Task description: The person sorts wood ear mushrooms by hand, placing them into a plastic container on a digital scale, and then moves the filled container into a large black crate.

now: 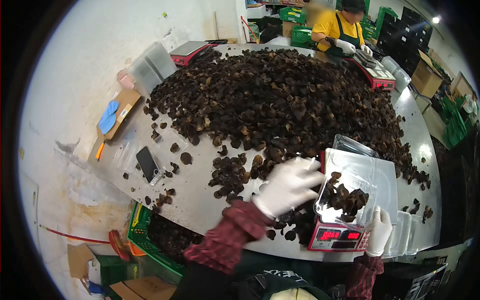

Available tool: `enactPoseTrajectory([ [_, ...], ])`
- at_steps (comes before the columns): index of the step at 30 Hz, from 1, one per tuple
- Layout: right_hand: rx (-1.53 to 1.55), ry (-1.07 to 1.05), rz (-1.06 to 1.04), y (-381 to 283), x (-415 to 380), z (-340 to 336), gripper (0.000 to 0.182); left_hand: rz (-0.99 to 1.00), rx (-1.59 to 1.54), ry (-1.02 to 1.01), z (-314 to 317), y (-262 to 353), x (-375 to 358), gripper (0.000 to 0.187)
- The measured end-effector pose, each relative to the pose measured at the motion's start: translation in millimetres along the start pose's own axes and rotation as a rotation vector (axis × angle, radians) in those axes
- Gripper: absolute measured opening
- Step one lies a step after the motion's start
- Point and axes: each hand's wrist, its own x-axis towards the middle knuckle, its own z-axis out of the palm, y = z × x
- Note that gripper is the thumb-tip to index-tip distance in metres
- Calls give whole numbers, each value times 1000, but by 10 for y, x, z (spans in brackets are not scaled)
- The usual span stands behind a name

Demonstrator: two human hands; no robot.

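Note:
My left hand point(290, 187), in a white glove and blurred by motion, is over the front edge of the wood ear mushroom pile point(280, 95). Its fingers stretch toward a clear plastic tray point(325, 215) on a red digital scale point(337, 237). Several dark wood ear mushrooms point(345, 198) lie in the tray. Lit red digits show on the scale's display. My right hand point(380, 232), also gloved, rests by the scale's right front corner, near the tray. Its fingers point up and look mostly straight, with nothing visible in them.
Clear trays point(400, 232) stand at the right. Opposite, a co-worker in yellow point(342, 30) handles something over another red scale point(372, 72). On the left are a phone point(147, 164), a cardboard box with a blue glove point(108, 117) and stacked containers point(150, 65). A green crate point(140, 225) stands below the table edge.

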Motion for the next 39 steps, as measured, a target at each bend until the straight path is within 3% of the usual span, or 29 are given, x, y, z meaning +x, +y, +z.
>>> enactPoseTrajectory([
  [2,10,167,-98,-59,-74,-43,23,-304,223,43,-230,-574,-469,55],
  [5,-30,89,-174,-102,-260,-139,23,-624,662,22,-308,-1293,-1275,57],
  [7,-263,-105,-627,-116,-408,-62,18,-674,563,-164,-282,-1492,-1608,59],
  [8,-306,-183,-827,-210,-492,88,11,-570,642,-87,-261,-1418,-1618,45],
  [9,-446,-372,-932,-253,-585,187,12,-562,633,-93,-218,-1443,-1662,45],
  [10,-290,-504,-924,-199,-666,393,16,-585,562,-24,-170,-1503,-1719,37],
  [11,-440,-646,-952,-230,-757,545,20,-611,490,42,-134,-1532,-1758,30],
  [12,-528,-695,-1001,-168,-823,749,30,-490,505,158,-115,-1459,-1718,18],
  [14,-575,-736,-987,-20,-862,1080,58,-542,400,173,-128,-1558,-1782,18],
  [15,-668,-717,-971,89,-845,1237,82,-598,300,190,-145,-1601,-1800,18],
  [18,-803,-693,-908,63,-814,1567,98,-601,143,282,-281,-1352,-1628,15],
  [20,-965,-846,-699,-53,-845,1679,100,-554,24,263,-329,-984,-1430,13],
  [23,-895,-842,-760,155,-851,1861,98,-498,15,-21,-57,-577,-1326,31],
  [25,-718,-692,-860,518,-860,2058,47,-562,51,-209,204,-521,-1314,35],
  [28,-458,-636,-757,634,-824,2224,14,-521,-127,-8,423,-702,-1292,31],
  [33,-254,-628,-666,83,-903,2094,20,-780,-503,129,166,-583,-1174,28],
  [35,-225,-513,-867,-175,-886,1992,32,-662,-478,233,-40,-398,-981,27],
  [39,-306,-362,-1041,-817,-741,1413,43,-507,-552,304,-301,126,-371,27],
])
